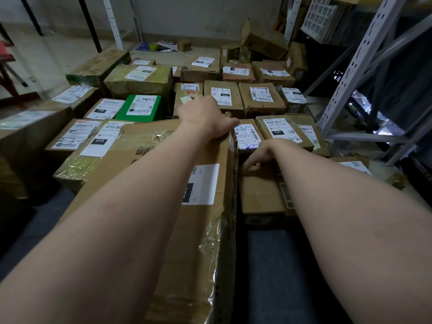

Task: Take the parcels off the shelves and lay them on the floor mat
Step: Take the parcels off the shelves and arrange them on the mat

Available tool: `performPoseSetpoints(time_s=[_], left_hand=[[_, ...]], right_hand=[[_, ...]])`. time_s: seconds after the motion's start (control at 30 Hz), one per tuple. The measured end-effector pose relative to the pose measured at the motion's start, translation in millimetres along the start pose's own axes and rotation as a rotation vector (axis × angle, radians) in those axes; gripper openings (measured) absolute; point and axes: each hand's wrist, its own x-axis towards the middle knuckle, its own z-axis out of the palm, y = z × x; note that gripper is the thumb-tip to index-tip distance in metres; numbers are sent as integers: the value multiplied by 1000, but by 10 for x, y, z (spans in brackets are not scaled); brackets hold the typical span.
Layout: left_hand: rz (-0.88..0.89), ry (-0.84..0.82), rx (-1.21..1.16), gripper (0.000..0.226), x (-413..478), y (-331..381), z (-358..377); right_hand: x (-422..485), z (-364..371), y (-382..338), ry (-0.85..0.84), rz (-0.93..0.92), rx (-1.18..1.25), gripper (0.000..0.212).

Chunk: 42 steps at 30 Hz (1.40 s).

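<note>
A: Where's the long box (217,150)?

B: It lies lengthwise down the middle of the mat (268,265). Its far end butts the rows of parcels laid there, and its near end is by the mat's near edge. Whether its full weight is down, I can't tell.

A: And the hands?

B: The left hand (205,115) is hooked over the far top corner, thumb on the lid, fingers curled out of sight past the end. I'd call that a grip for steering the far end. The right hand (261,155) rests on the small box (259,192), which sits just beside the long box's right side. Its fingers bend toward the seam between the two; whether they grasp anything, I can't tell.

A: Why there?

B: Probably to steady the neighbour so the long box settles flush against it.

A: Any room?

B: Little ahead, since the green box (140,108) and others crowd the far end. Bare mat shows at the near right, in front of the small box, and toward the near left corner. The rack (357,57) stands along the right edge, so keep clear of its uprights.
</note>
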Motion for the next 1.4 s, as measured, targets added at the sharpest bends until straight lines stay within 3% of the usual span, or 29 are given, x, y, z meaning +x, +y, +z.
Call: performPoseSetpoints(time_s=[0.1,0.2,0.3,0.37,0.4,0.5,0.6,0.8,0.97,1.07,1.2,1.33,1.4], left_hand=[[-2,-8,-1,64,10,-9,-1],[-9,-6,3,64,13,-5,11],[-18,1,-5,61,2,10,26],[-23,18,-11,58,-3,10,34],[-26,26,-13,57,-4,10,40],[-25,39,-14,59,18,-2,67],[-17,36,-12,58,71,-27,85],[-18,32,39,60,168,-74,124],[-53,23,40,63,204,-49,153],[-43,6,54,70,182,8,262],[-32,-82,89,92,60,2,445],[-34,-171,106,99,27,-322,465],[-52,-147,114,99,33,-578,384]], right_hand=[[-21,3,-3,8,49,3,53],[-31,-5,-83,51,76,-8,45],[4,14,-139,417,72,21,30],[26,22,-186,698,0,66,41],[54,15,-207,737,-48,81,42],[195,45,-266,615,-144,61,45],[351,117,-290,559,-77,65,59],[528,88,-306,631,-11,314,91],[504,152,-265,848,30,287,110],[498,141,-245,851,43,227,106],[497,180,-258,808,17,131,75],[402,126,-313,912,-192,243,48],[323,70,-356,911,-278,368,46]])
